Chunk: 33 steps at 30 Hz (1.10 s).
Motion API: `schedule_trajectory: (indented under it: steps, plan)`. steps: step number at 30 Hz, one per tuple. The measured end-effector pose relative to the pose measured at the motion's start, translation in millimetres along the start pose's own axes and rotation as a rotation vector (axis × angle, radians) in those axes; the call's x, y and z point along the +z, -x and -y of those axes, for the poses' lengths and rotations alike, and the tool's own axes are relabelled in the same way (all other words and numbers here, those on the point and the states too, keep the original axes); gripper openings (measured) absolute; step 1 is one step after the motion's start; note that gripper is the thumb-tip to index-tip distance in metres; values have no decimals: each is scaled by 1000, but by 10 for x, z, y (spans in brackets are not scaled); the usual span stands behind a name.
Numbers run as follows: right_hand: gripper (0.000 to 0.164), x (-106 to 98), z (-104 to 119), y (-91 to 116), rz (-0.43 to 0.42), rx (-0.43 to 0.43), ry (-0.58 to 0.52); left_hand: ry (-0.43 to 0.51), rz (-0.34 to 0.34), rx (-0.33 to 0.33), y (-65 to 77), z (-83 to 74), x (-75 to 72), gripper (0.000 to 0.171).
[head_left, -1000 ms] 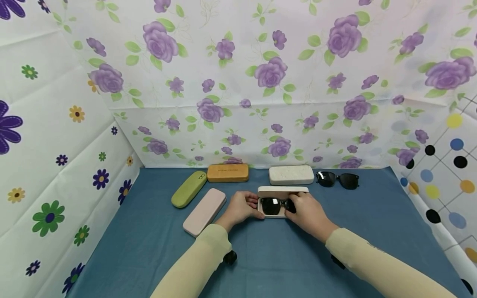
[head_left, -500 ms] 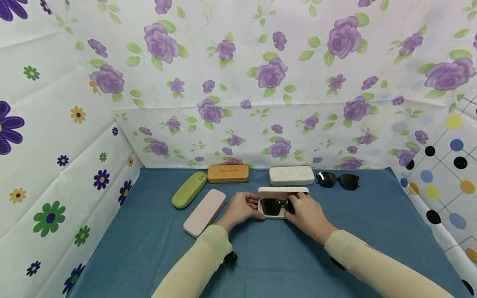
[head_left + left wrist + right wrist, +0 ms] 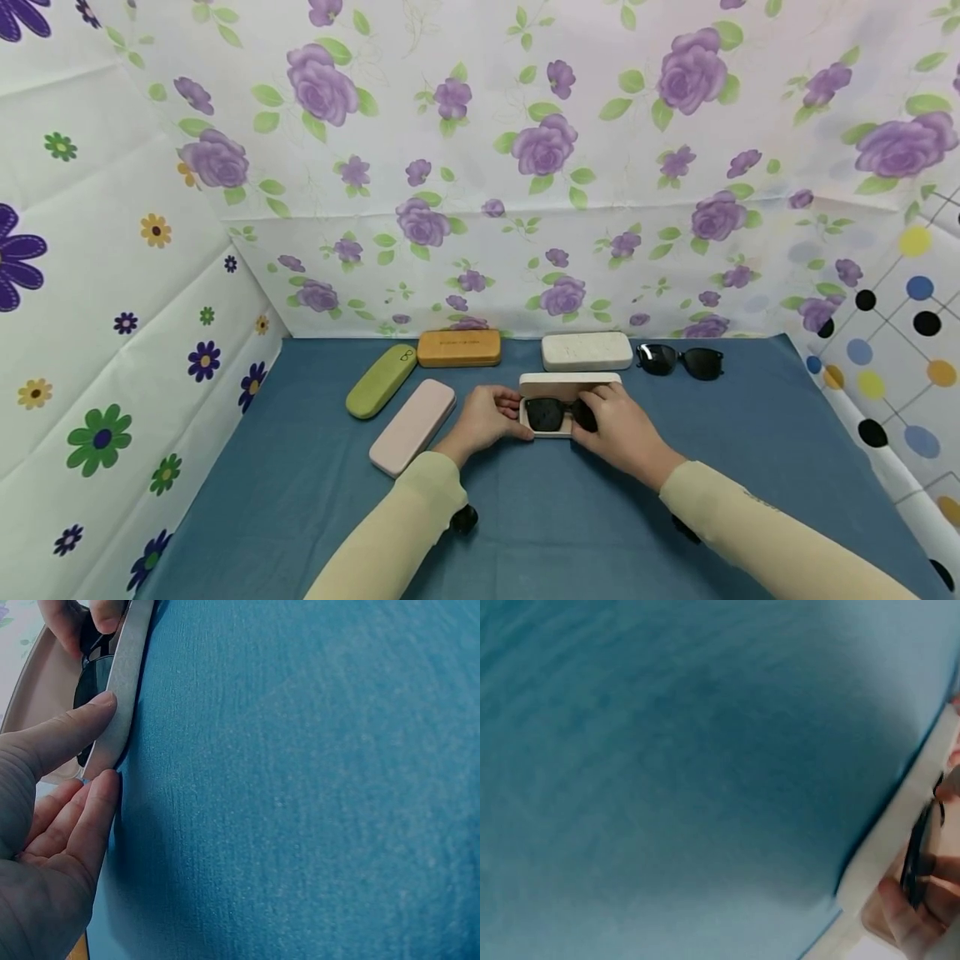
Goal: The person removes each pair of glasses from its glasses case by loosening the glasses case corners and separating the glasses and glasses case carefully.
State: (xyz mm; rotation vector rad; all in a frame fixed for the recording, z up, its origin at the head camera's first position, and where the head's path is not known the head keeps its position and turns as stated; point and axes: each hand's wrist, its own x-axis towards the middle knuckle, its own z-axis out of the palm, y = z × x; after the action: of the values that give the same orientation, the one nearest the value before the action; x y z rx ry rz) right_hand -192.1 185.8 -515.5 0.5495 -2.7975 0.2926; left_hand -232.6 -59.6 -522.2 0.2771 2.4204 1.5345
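Note:
An open glasses case (image 3: 557,380), white outside and pinkish beige inside, stands at the middle of the blue cloth with its lid raised at the back. My left hand (image 3: 483,417) grips its left end. In the left wrist view the thumb presses over the front wall (image 3: 127,690), with the fingertips below at the corner. Black sunglasses (image 3: 545,414) lie lengthwise in the case, dark lenses facing up. My right hand (image 3: 624,431) pinches their right side, hiding part of that lens. The right wrist view shows fingers on both sides of the sunglasses (image 3: 915,855).
Behind stand a closed white case (image 3: 587,352) and, beside it, another pair of sunglasses (image 3: 679,362). To the left lie an orange case (image 3: 459,348), a green case (image 3: 381,382) and a pink case (image 3: 412,427). A flowered cloth wall (image 3: 480,275) closes off the back.
The bright glare on the left lens of the sunglasses in the case has gone. My right hand has shifted only slightly; the left hand and the case stay put.

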Motion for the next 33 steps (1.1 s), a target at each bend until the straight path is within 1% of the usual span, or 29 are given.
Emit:
schedule_trajectory:
  steps: [8,12,18,24,33]
  plan:
    - [62,-156,-16,-91,170,53,-158,2,5,0,9,-20,-27,56]
    - [64,-171,-35,-89,228,66,-215,-3,5,-2,-1,15,-14,55]
    - [67,-150,-102,-60,255,66,-252,0,6,6,-5,54,7,56]
    - [64,-184,-145,-35,254,48,-271,3,3,8,0,43,11,55]
    - [62,-230,-226,-42,252,46,-389,-9,0,24,-7,30,7,54]
